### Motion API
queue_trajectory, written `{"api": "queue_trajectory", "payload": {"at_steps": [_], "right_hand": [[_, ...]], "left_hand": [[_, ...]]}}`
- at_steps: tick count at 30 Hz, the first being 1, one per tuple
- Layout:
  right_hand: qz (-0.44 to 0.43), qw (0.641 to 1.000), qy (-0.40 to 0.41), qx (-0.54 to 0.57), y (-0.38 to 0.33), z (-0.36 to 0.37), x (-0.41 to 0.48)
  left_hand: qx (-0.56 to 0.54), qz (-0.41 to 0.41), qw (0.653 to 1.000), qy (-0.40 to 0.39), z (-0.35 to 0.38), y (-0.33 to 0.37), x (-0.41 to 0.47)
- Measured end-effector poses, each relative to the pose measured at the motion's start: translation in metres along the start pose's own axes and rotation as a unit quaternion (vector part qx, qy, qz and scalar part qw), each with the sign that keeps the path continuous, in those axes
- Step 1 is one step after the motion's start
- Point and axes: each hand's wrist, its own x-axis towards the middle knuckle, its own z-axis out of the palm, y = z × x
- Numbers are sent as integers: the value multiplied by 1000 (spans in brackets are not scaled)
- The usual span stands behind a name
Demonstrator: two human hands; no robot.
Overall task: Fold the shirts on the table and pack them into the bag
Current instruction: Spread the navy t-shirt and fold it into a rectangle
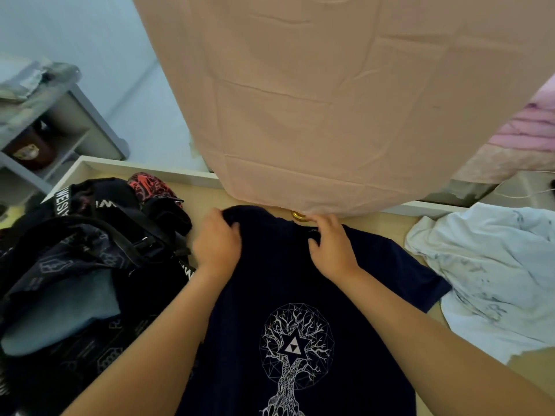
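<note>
- Broadly, a pale wooden table (pixel 207 195) with a raised white rim fills the lower part of the view; a pale bluish wall (pixel 90 40) rises behind it at 11 o'clock.
- At 12 o'clock a large creased peach cloth (pixel 330 100) hangs over the table's far edge and blocks whatever lies behind it.
- A grey shelf unit (pixel 87 118) stands at 10 o'clock with crumpled fabric on top and a dark red item (pixel 27 148) in one compartment.
- Pink fabric (pixel 528 124) shows at 2 o'clock, past the peach cloth.
- A small round gold object (pixel 298 216) sits on the table just under the cloth's hem, half hidden.
- A crumpled pale blue shirt (pixel 495 280) lies at 3 o'clock, touching the sleeve of the navy shirt (pixel 285 283).
- The navy shirt lies spread flat at the centre, running towards 6 o'clock, white tree print facing up.
- The left hand (pixel 217 241) grips the shirt's top edge at one shoulder, fingers curled into the fabric.
- The right hand (pixel 330 247) grips the top edge near the collar, fingers bent over it, thumb on the cloth.
- A black bag (pixel 75 250) with white-lettered straps sits open at 9 o'clock, just beside the navy shirt.
- Inside it lies a folded light blue garment (pixel 63 313).
- A red-and-black patterned piece (pixel 150 187) shows behind the bag's far side.
</note>
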Motion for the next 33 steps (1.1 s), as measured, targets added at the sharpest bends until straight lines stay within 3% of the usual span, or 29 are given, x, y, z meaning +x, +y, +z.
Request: {"api": "queue_trajectory", "payload": {"at_steps": [2,4,6,9,11,15,18,22,24,27,30,33], "right_hand": [[9,993,-55,-109,6,9,-9],[82,970,-104,-204,15,20,-26],[185,943,-132,-245,22,29,-46],[264,918,-184,-232,36,40,-65],[260,914,-205,-235,50,37,-63],[243,912,-230,-238,72,16,-40],[205,926,-231,-218,72,10,-43],[87,960,-158,-214,49,21,-92],[41,967,-159,-197,35,30,-126],[-14,965,-175,-194,19,39,-175],[-29,965,-179,-187,11,38,-215],[-10,951,-225,-213,11,37,-247]], "left_hand": [[88,3,995,38,-3,-16,8],[161,102,982,11,5,-24,4],[162,185,964,-96,25,-26,-17],[209,167,923,-278,59,-37,-59],[219,156,909,-319,73,-45,-71],[159,179,915,-324,73,-47,-59],[143,188,932,-275,62,-47,-58],[57,272,944,-176,43,-57,-95],[12,317,930,-186,36,-67,-120],[10,345,896,-279,26,-82,-158],[102,391,846,-349,23,-109,-184],[210,411,812,-358,18,-137,-199]]}}
